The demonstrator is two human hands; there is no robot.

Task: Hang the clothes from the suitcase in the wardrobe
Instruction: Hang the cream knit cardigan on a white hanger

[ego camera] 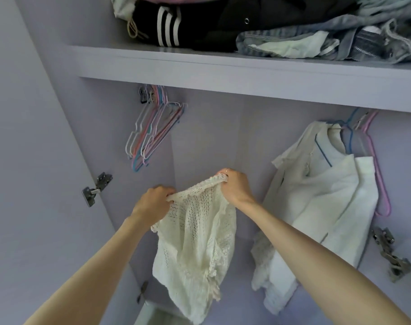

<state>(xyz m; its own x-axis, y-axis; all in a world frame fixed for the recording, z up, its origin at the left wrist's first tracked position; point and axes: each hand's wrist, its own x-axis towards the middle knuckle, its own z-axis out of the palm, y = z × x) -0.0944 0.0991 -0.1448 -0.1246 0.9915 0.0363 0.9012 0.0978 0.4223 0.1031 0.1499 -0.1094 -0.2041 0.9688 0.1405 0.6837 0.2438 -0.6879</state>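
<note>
No readable text — none anywhere

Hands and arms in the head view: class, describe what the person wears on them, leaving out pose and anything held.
Both forearms are bare, with no sleeves in view. The right hand has a thin ring on one finger. The left hand shows no ring, watch or glove.

Both hands hold a cream knit top (pixel 197 231) up inside the wardrobe (pixel 35 137): left hand (pixel 153 202) and right hand (pixel 235 186) each grip its top edge, rest hanging. Empty hangers (pixel 150 130) far left; white clothes (pixel 321 195) hung at right. Shelf (pixel 223 71) above w/ folded clothes (pixel 270 26).
</note>
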